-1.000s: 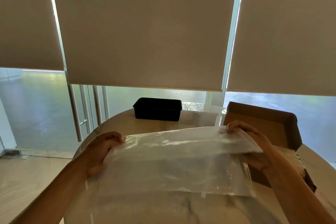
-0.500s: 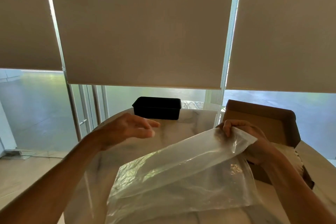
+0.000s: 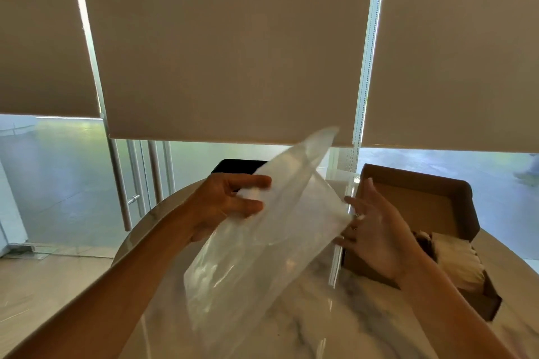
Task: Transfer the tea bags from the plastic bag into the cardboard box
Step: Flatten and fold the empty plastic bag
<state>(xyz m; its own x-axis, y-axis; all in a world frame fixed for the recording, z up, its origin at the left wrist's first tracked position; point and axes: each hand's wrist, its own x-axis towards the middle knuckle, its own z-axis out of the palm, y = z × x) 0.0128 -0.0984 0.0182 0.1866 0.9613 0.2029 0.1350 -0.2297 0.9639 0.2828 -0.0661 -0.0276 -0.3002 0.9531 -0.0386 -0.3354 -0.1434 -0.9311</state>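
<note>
Tabletop (image 3: 335,323): marble-patterned and round, bare at the near edge, nothing loose lying on it that I can spot.
Plastic bag (image 3: 262,242): up off the tabletop and tilted, one corner pointing high toward the blinds, the low end hanging near the middle; it looks see-through and empty, no tea bags showing inside.
Left hand (image 3: 230,204): on the bag's left side, fingers half curled around a fold of the film, so this grip has hold of the bag.
Right hand (image 3: 376,239): fingers spread wide, palm just beside the bag's right edge; touching or just off it, the motion blur makes that hard to call, but nothing is pinched.
Cardboard box (image 3: 420,207): on the right, lid flap standing up at the far side, open toward us.
Tea bags (image 3: 458,265): a pale packed row sits in the box's near-right part, behind the right wrist.
Black tray (image 3: 236,165): far centre, partly hidden by the bag.
Progress: by my read the transfer is done or nearly so; what is left is setting the bag aside and perhaps closing the lid.
</note>
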